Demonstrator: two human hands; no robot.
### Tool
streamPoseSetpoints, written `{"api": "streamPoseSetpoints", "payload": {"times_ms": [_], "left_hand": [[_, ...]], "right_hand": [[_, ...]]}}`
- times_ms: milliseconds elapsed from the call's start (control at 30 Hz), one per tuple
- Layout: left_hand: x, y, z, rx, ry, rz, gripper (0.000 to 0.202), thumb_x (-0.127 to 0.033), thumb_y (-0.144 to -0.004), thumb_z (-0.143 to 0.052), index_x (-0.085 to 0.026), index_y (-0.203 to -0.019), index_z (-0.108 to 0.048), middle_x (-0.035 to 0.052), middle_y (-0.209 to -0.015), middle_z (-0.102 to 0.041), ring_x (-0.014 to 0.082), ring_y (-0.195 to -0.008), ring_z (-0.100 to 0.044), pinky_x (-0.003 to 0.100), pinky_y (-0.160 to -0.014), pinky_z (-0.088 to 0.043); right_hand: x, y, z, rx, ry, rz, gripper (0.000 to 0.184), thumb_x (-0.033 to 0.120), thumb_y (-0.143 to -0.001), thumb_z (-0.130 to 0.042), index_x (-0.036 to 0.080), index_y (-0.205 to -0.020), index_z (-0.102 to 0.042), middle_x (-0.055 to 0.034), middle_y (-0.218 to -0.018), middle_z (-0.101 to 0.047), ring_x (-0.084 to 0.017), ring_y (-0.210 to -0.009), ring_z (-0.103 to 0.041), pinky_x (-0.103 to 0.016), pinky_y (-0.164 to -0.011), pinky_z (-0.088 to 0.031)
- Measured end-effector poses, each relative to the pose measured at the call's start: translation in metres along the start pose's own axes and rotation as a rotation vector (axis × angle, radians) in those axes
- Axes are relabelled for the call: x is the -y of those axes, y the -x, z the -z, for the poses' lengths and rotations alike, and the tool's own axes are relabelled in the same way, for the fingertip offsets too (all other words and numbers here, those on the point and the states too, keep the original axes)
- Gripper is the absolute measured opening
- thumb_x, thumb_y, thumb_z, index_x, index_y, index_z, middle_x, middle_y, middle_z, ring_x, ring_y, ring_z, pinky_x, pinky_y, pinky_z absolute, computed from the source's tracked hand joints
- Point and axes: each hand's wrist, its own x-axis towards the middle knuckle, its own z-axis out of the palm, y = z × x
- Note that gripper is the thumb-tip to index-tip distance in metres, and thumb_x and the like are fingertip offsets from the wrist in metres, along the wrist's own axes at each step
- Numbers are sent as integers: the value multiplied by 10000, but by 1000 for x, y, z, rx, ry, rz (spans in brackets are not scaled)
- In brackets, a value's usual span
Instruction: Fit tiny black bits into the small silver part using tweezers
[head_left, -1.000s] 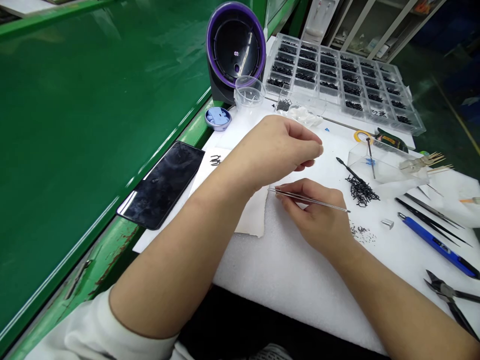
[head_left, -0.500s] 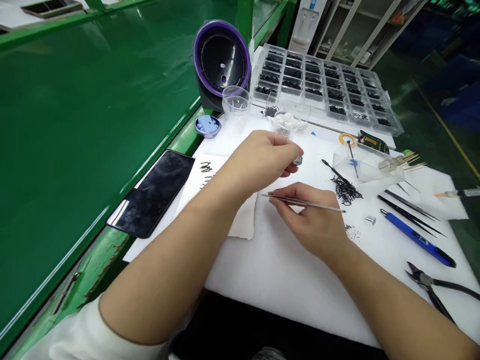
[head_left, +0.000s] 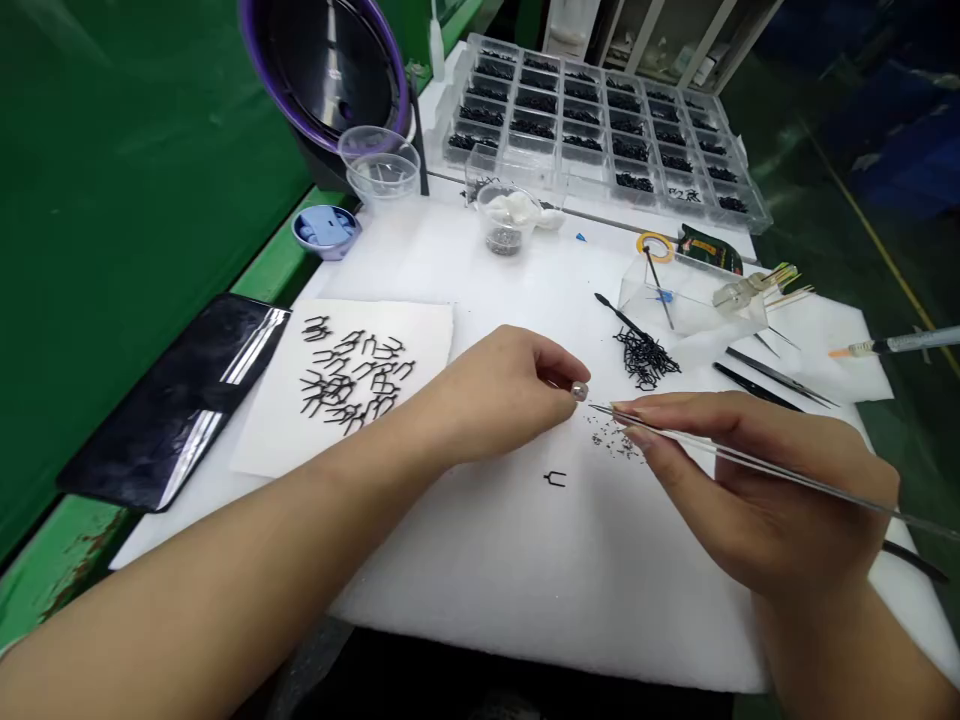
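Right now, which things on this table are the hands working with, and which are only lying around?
In hand: left hand pinching a small silver piece; right hand holding tweezers, tip close to that piece.
Lying about: phone; compartment box; clear cups; syringe; paper sheet with black parts; black fork-shaped part on the foam.

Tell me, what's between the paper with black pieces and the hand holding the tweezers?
The left hand, pinching a tiny silver bead in its fingers; the head view shows it.
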Motion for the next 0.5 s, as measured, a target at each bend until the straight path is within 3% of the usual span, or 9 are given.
{"api": "streamPoseSetpoints", "payload": {"times_ms": [133,500], "left_hand": [[-2,-2,-4,45,8,64,330,-301,-729,-689,-215,-1043,-742,20,-828,-765,190,-764,-693,282,-651,-488],[-2,-3,-6,48,-37,120,156,-295,-739,-663,-259,-889,-684,-23,-778,-754,189,-727,-688,288,-606,-470]], "right_hand": [[-1,3,-4,24,36,15,229,125,-816,-722,262,-998,-688,11,-940,-798,-163,-798,-761,-269,-722,-612],[-1,3,-10,-6,43,-88,125,139,-820,-722,225,-907,-697,10,-885,-796,-118,-741,-740,-226,-668,-562]]}}
